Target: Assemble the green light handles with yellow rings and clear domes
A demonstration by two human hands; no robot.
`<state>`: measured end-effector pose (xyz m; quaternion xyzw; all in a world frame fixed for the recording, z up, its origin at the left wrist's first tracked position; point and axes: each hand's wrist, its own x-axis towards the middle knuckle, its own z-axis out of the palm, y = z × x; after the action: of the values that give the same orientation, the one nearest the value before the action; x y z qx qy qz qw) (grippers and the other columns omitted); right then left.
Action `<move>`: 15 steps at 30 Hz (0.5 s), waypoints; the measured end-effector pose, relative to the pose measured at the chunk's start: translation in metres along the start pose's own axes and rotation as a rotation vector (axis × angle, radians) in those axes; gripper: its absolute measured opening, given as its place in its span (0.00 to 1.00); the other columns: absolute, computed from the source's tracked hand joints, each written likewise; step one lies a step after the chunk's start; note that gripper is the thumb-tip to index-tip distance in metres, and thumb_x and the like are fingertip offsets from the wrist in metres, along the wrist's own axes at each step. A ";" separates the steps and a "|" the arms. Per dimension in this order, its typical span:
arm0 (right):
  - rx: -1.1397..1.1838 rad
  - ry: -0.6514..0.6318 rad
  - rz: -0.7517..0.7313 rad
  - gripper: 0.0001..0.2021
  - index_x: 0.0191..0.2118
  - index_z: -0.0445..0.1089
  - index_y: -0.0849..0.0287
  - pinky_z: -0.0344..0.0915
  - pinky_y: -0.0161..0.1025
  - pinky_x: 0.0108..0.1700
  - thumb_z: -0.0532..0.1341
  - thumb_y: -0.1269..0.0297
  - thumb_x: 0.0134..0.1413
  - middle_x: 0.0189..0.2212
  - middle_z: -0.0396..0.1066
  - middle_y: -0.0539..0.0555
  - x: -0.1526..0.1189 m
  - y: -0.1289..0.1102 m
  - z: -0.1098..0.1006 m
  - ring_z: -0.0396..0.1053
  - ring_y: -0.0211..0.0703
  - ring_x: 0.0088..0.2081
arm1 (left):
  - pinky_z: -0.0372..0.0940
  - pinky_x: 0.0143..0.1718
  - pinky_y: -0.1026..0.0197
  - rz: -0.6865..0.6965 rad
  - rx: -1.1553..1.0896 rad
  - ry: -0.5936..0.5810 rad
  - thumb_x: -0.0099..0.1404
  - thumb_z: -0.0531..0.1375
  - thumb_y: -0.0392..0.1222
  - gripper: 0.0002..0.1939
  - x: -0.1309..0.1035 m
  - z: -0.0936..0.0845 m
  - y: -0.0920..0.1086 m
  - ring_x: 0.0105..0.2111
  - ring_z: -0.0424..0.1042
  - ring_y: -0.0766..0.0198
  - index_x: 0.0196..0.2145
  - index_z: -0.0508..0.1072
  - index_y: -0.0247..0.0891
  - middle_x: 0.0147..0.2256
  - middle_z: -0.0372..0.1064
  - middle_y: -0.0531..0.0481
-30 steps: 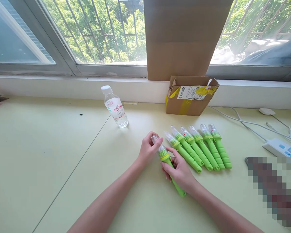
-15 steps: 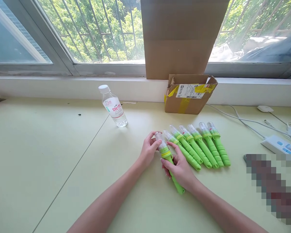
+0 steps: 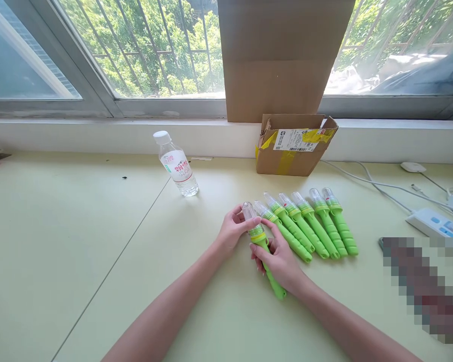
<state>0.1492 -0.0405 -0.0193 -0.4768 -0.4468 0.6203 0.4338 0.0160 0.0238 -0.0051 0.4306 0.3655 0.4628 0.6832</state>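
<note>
My right hand (image 3: 281, 264) is wrapped round the ridged green handle of a flashlight-like light (image 3: 275, 284). Its clear ribbed cap slants away from me, toward the window. My left hand (image 3: 232, 229) is closed on the cap end, thumb across the clear plastic and the fingers behind it partly hidden. Just to the right, several matching green lights (image 3: 304, 226) lie side by side on the table, caps pointing to the window. The nearest of them lies close to my right fingertips.
A water bottle (image 3: 178, 168) with a white cap stands at the back left. Behind the lights is an open cardboard box (image 3: 283, 163) with yellow tape. A white power strip (image 3: 430, 223) and cables lie at the right, near a blurred-out object (image 3: 423, 286).
My left thumb has shifted to the right across the clear cap and now lies lower on it. The right hand keeps its hold on the handle, and the lights in the row stay put.
</note>
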 end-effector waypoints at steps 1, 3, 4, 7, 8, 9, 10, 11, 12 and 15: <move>0.000 0.004 0.000 0.32 0.62 0.49 0.50 0.63 0.35 0.21 0.62 0.59 0.53 0.23 0.68 0.46 0.000 0.000 0.000 0.64 0.37 0.18 | 0.64 0.33 0.64 -0.010 -0.001 -0.014 0.50 0.69 0.43 0.18 0.000 -0.001 0.001 0.32 0.71 0.64 0.37 0.71 0.36 0.34 0.72 0.49; 0.003 0.011 -0.004 0.32 0.61 0.49 0.50 0.63 0.35 0.20 0.62 0.59 0.53 0.23 0.68 0.46 0.000 0.000 0.001 0.64 0.37 0.18 | 0.65 0.35 0.63 -0.031 -0.018 -0.052 0.50 0.69 0.43 0.20 0.001 -0.003 0.002 0.32 0.71 0.63 0.39 0.71 0.36 0.34 0.73 0.47; 0.006 0.014 -0.008 0.32 0.61 0.49 0.50 0.63 0.35 0.20 0.62 0.58 0.53 0.23 0.68 0.45 0.000 0.000 0.001 0.64 0.37 0.18 | 0.65 0.35 0.62 -0.041 -0.036 -0.077 0.51 0.69 0.42 0.20 0.001 -0.005 0.003 0.33 0.72 0.63 0.41 0.70 0.36 0.35 0.73 0.47; 0.016 0.031 -0.021 0.29 0.59 0.50 0.52 0.63 0.34 0.21 0.62 0.57 0.54 0.22 0.68 0.45 0.000 0.001 0.001 0.64 0.37 0.19 | 0.64 0.38 0.61 -0.067 -0.103 -0.154 0.53 0.68 0.40 0.22 0.002 -0.008 0.002 0.35 0.72 0.61 0.45 0.68 0.39 0.38 0.74 0.45; 0.019 0.035 -0.023 0.28 0.57 0.51 0.54 0.63 0.34 0.21 0.62 0.57 0.54 0.22 0.68 0.45 0.000 0.002 0.001 0.64 0.37 0.19 | 0.64 0.38 0.60 -0.070 -0.122 -0.171 0.53 0.68 0.40 0.23 0.002 -0.009 0.002 0.35 0.72 0.61 0.46 0.67 0.39 0.40 0.74 0.45; 0.022 0.036 -0.025 0.27 0.55 0.52 0.55 0.62 0.34 0.21 0.62 0.56 0.54 0.22 0.68 0.46 0.001 0.002 0.001 0.64 0.37 0.19 | 0.64 0.38 0.60 -0.070 -0.137 -0.180 0.53 0.68 0.41 0.24 0.002 -0.009 0.001 0.36 0.73 0.60 0.46 0.67 0.39 0.40 0.74 0.44; 0.026 0.035 -0.027 0.25 0.53 0.53 0.55 0.62 0.34 0.21 0.62 0.56 0.53 0.23 0.68 0.46 0.001 0.003 0.001 0.64 0.37 0.19 | 0.64 0.38 0.60 -0.069 -0.147 -0.183 0.52 0.68 0.41 0.24 0.002 -0.010 0.000 0.35 0.73 0.60 0.46 0.68 0.39 0.40 0.74 0.44; 0.028 0.031 -0.027 0.24 0.52 0.53 0.56 0.62 0.34 0.21 0.62 0.55 0.53 0.23 0.69 0.46 0.001 0.004 0.001 0.64 0.37 0.19 | 0.64 0.38 0.59 -0.068 -0.149 -0.182 0.53 0.68 0.42 0.23 0.002 -0.009 -0.001 0.35 0.73 0.60 0.46 0.68 0.39 0.40 0.74 0.43; 0.031 0.027 -0.029 0.24 0.50 0.53 0.56 0.62 0.34 0.20 0.63 0.55 0.53 0.23 0.69 0.46 0.002 0.004 0.001 0.64 0.37 0.19 | 0.64 0.38 0.59 -0.066 -0.142 -0.176 0.53 0.67 0.43 0.22 0.002 -0.009 -0.001 0.34 0.73 0.60 0.45 0.69 0.38 0.40 0.74 0.43; 0.036 0.019 -0.032 0.23 0.49 0.53 0.55 0.62 0.34 0.21 0.63 0.55 0.52 0.23 0.69 0.46 0.002 0.004 0.000 0.64 0.37 0.20 | 0.64 0.38 0.61 -0.054 -0.087 -0.136 0.54 0.67 0.43 0.17 0.002 -0.008 -0.001 0.32 0.72 0.63 0.41 0.71 0.38 0.38 0.73 0.46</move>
<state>0.1480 -0.0399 -0.0235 -0.4676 -0.4390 0.6167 0.4564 0.0098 0.0275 -0.0095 0.4208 0.3093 0.4293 0.7368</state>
